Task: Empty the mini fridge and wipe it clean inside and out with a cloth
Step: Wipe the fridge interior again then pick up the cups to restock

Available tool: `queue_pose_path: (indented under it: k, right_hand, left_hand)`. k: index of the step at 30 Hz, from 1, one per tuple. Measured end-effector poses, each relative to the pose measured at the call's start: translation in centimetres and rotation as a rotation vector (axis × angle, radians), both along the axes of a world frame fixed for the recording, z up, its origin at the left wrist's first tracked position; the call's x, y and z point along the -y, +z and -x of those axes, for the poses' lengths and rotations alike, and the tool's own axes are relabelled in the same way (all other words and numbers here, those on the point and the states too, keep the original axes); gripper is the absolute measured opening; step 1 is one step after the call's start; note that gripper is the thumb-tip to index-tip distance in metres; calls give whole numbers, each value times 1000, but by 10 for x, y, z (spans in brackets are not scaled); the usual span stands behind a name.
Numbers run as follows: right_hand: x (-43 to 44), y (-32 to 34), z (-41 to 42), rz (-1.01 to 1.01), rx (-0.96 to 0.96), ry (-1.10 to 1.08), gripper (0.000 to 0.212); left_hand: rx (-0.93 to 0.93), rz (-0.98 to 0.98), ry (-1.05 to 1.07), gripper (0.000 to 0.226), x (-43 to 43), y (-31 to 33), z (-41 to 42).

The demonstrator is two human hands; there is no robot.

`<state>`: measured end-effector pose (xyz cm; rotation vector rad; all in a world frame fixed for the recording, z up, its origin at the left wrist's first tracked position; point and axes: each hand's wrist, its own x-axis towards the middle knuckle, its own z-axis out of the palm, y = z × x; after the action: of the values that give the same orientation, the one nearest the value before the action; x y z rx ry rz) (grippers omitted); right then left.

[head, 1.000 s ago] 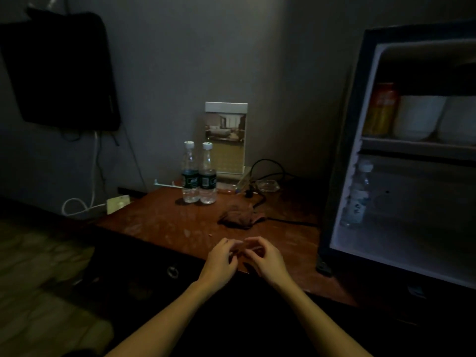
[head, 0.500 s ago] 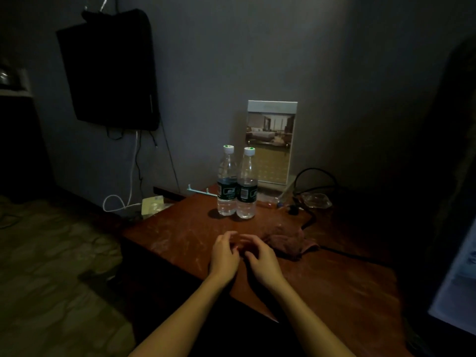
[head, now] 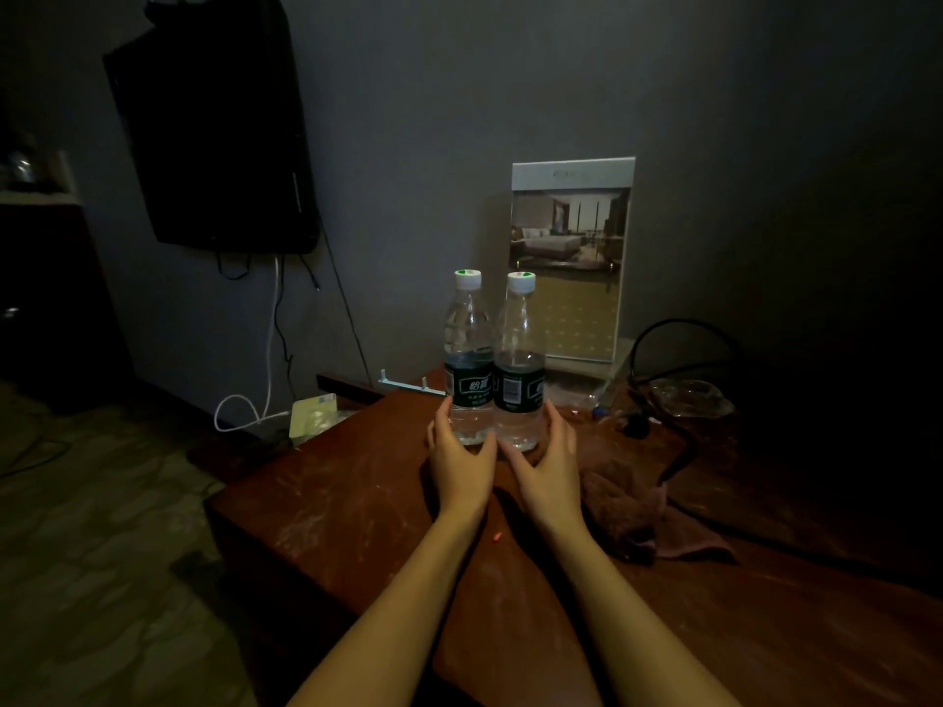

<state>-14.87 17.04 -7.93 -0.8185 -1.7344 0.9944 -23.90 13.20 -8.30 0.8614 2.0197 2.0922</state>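
My two forearms run up the wooden surface [head: 357,502] toward the bottles, so I place everything from those. Nearest, a tiny pink scrap [head: 496,538] lies on the wood on the near side of the bottles, between my wrists. The left hand [head: 462,461] is half spread and curved round the base of the left bottle [head: 468,369], fingers up its outer side, thumb across the front. The right hand [head: 548,464] mirrors it on the right bottle [head: 519,375], with fingers on the outer side and thumb in front. Both seem to touch the plastic, but I cannot tell how hard they squeeze. The bottles stand upright and touching, caps on. My read: one hand each, held low on the base, to steady them or slide them as a pair and keep the wood free for whatever else comes out. The cloth [head: 643,512] is bunched on the surface right of the bottles and slightly nearer, untouched, probably parked within reach for the wiping. The mini fridge is out of view, so I cannot place it or judge how empty it is. Just behind-left of the bottles a metal hook rail [head: 408,384] lies at the wall edge. Right of them sits a glass ashtray [head: 689,398] under a looped black cable [head: 663,344]. Directly behind stands a room-photo placard [head: 571,257]. Far up-left of the bottles a dark screen [head: 219,130] hangs on the wall.
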Motion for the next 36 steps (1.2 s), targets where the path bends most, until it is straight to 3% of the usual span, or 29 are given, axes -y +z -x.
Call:
queue_pose_path:
  k: [6,13,21,26,30,33,36]
  right_hand:
    - [-21,2,23,47,-76,-76,79]
    - [-42,3,48,144,-119,59,88]
    - [-35,3,41,197,-149,101,75]
    - [-8,8,25,179,-175,148,65]
    - [17,10,13,215,-281,148,62]
    - [32,7,7,263,-330,119,80]
    - [49,3,-4,271,-329,97,74]
  left_hand:
    - [107,-117,-23,62,-13,-2,7]
    - [82,-172,30,51,-7,0,1]
    - [74,-109,-103,32,2,6,-10]
    - [128,-96,-233,36,13,13,-23]
    - [117,-79,-248,71,25,12,-34]
    - [70,-94,-221,70,35,11,-42]
    - [5,-51,-243,52,48,12,-57]
